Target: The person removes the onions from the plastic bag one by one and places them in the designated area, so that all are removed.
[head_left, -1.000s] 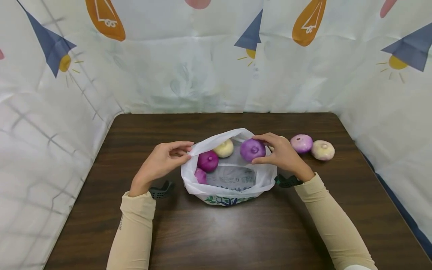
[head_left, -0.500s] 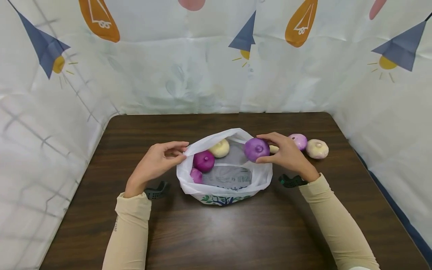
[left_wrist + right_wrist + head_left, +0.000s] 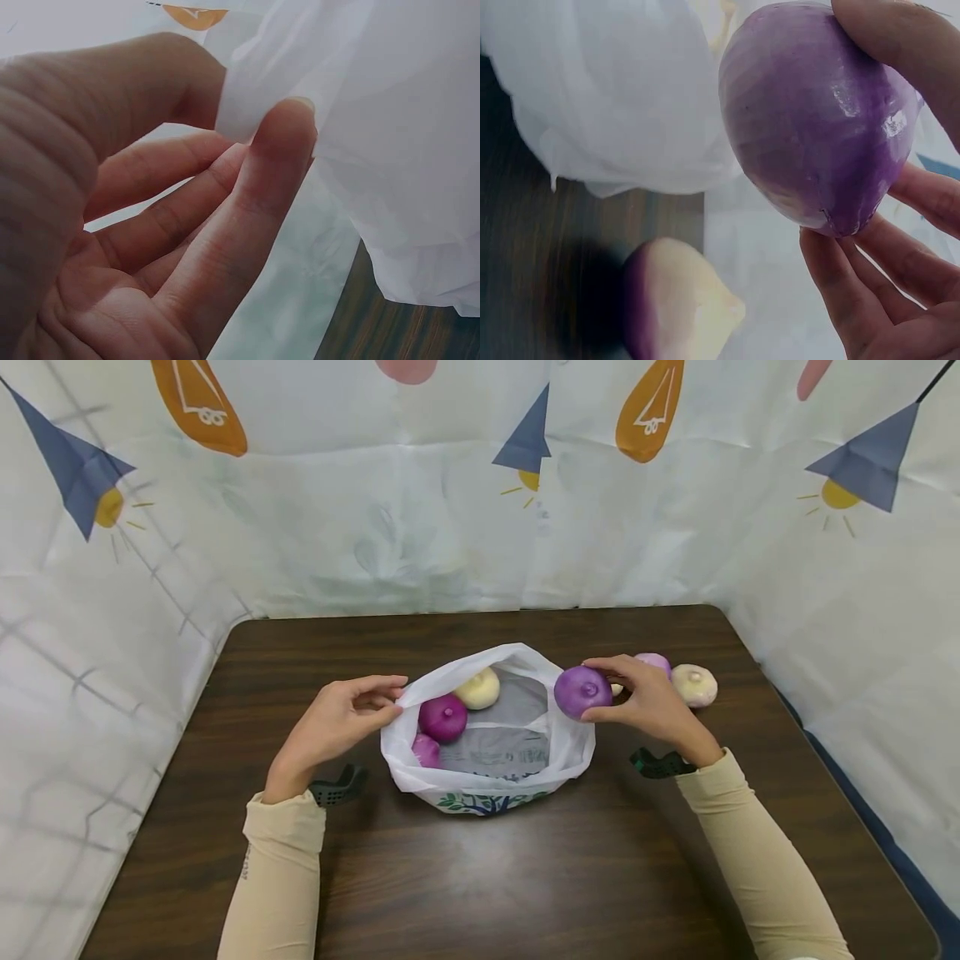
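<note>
My left hand (image 3: pixel 330 722) pinches the left rim of a white plastic bag (image 3: pixel 573 760) between thumb and finger; the left wrist view shows the film (image 3: pixel 270 67) caught there. In my right hand (image 3: pixel 652 706) is a purple onion (image 3: pixel 582 691), gripped between thumb and fingers at the bag's right rim, above the table. The right wrist view shows this onion (image 3: pixel 817 112) beside the bag's outer wall (image 3: pixel 607 97). Inside the open bag, at its left and back, lie a magenta onion (image 3: pixel 443 718), a pinkish-purple one (image 3: pixel 426 750) and a cream one (image 3: pixel 480 689).
Right of the bag, a lilac onion (image 3: pixel 654 662) and a cream onion (image 3: pixel 695 685) lie on the dark wooden table (image 3: pixel 480 877). Another pale onion (image 3: pixel 617 689) is mostly hidden behind my right hand. A patterned white sheet (image 3: pixel 450 527) surrounds the table's back and sides.
My right hand has moved the purple onion rightward, from over the bag's mouth to its right rim. The left hand keeps its pinch on the bag. The head view has shifted slightly.
</note>
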The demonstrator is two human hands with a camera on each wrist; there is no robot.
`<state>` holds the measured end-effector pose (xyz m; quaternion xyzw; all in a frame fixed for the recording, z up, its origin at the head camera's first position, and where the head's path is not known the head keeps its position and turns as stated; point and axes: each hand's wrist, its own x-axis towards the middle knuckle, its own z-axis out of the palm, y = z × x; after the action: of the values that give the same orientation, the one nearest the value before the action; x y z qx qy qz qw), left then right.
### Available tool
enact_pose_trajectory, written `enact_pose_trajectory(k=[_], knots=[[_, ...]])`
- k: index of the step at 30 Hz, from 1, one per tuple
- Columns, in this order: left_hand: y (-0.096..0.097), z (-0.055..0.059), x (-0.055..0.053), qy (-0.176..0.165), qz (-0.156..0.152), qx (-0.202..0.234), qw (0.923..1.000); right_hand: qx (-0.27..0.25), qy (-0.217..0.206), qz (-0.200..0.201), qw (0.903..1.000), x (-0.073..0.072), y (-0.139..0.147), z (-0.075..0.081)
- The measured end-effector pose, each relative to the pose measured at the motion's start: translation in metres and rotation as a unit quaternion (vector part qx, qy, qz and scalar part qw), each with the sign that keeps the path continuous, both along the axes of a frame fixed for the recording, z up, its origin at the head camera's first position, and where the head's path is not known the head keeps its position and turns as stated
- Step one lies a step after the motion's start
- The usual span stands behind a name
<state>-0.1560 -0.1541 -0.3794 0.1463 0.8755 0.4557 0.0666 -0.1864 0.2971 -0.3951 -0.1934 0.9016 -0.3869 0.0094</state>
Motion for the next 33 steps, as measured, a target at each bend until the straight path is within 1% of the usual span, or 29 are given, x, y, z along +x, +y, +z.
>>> enact_pose_trajectory(k=[8, 11, 16, 19, 26, 33], knots=[[0.000, -0.003, -0.001, 0.002, 0.000, 0.006, 1.0000, -0.007, -0.001, -0.008, 0.9999, 0.006, 0.015, -0.005], [0.000, -0.003, -0.001, 0.007, -0.001, 0.012, 0.9999, -0.004, 0.012, -0.005, 0.9999, 0.009, 0.021, -0.008], [0.000, -0.003, -0.002, 0.009, -0.003, 0.016, 0.9998, 0.009, 0.020, -0.008, 0.9997, 0.013, 0.031, -0.013], [0.001, -0.004, -0.002, 0.006, -0.001, 0.018, 0.9998, 0.017, 0.014, -0.015, 0.9996, 0.015, 0.035, -0.016], [0.001, -0.004, -0.001, -0.007, 0.004, 0.027, 0.9996, 0.033, -0.015, -0.035, 0.9987, 0.018, 0.045, -0.022], [0.002, -0.005, -0.002, -0.003, -0.002, 0.029, 0.9996, 0.032, -0.014, -0.035, 0.9988, 0.020, 0.057, -0.034]])
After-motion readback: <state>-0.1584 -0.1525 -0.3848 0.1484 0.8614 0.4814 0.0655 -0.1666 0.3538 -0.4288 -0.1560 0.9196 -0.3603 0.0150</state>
